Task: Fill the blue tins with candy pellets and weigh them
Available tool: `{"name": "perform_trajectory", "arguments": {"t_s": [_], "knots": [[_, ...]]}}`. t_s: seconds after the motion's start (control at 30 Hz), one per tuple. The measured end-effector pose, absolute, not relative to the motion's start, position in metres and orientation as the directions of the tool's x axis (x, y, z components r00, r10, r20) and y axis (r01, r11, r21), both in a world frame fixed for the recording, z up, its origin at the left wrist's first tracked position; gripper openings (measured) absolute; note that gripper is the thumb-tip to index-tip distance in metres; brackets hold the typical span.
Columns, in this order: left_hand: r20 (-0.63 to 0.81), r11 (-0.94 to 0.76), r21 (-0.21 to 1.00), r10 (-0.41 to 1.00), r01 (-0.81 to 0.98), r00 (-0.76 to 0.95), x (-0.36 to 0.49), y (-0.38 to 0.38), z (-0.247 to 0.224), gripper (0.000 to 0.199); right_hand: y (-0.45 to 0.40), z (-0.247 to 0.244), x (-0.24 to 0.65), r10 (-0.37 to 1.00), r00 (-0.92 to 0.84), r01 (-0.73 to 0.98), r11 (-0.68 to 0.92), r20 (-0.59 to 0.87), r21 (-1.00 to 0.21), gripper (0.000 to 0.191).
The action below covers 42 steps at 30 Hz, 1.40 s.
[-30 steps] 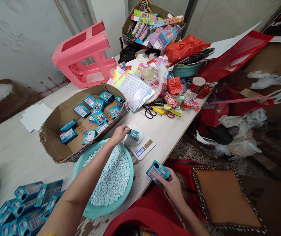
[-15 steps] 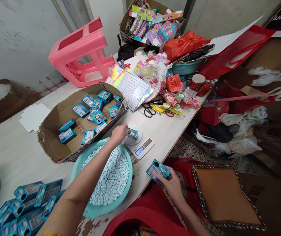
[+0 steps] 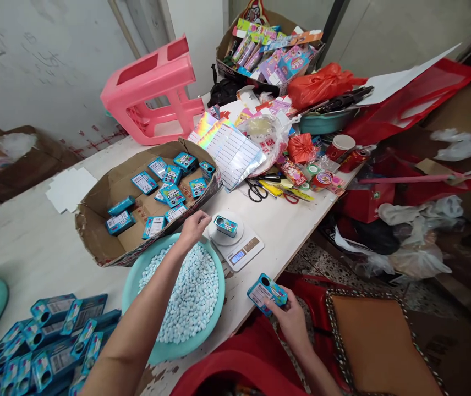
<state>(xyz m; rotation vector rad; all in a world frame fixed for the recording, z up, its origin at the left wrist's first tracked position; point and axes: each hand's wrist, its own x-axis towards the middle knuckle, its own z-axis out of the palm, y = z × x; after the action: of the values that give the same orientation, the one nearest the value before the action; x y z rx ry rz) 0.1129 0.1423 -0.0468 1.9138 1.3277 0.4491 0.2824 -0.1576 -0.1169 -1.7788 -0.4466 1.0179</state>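
My left hand (image 3: 195,225) hovers over the far rim of the turquoise basin (image 3: 219,300), fingers curled together; whether they hold anything is hidden. Just right of it, one small blue box (image 3: 226,225) with a round dark hole lies on the white kitchen scale (image 3: 244,250), whose display is lit. Pale blue and white candies (image 3: 190,297) fill the basin. At the table's front edge, my right hand (image 3: 291,313) grips another blue candy box (image 3: 266,293), its holed end tilted up.
A cardboard tray (image 3: 95,234) with several blue boxes stands behind the basin. More holed boxes (image 3: 49,341) are piled at lower left. Scissors (image 3: 257,191), a pink stool (image 3: 153,93) and bags lie farther back. A red chair (image 3: 239,363) is at the front edge.
My left hand has let go of the blue box on the scale and drawn back left towards the basin. My right hand still holds its box. The view has shifted slightly left.
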Motion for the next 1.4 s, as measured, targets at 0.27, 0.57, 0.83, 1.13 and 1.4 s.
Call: {"name": "perform_trajectory", "arguments": {"t_s": [0.27,0.57,0.83,1.13,1.4], "knots": [[-0.250,0.003,0.523,0.957,0.852,0.150,0.006,0.042,-0.068,0.030,-0.163,-0.108,0.281,0.691,0.539,-0.140,-0.491,-0.482,-0.860,0.052],[-0.131,-0.095,0.471,0.976,0.877,0.176,-0.010,-0.024,-0.071,0.022,-0.161,-0.100,0.299,0.688,0.583,-0.078,-0.484,-0.433,-0.872,0.055],[0.052,-0.138,0.585,0.990,0.799,0.133,0.063,0.018,-0.046,0.027,-0.110,-0.096,0.347,0.769,0.487,-0.029,-0.459,-0.413,-0.888,0.054],[-0.316,0.255,0.499,0.943,0.828,-0.100,0.221,0.082,-0.051,0.079,-0.078,-0.080,0.421,0.775,0.397,0.091,-0.566,-0.491,-0.820,0.064],[-0.266,0.328,0.550,0.941,0.768,-0.211,0.220,0.079,-0.037,0.054,-0.039,-0.078,0.460,0.786,0.314,0.416,-0.618,-0.532,-0.667,0.067]]}}
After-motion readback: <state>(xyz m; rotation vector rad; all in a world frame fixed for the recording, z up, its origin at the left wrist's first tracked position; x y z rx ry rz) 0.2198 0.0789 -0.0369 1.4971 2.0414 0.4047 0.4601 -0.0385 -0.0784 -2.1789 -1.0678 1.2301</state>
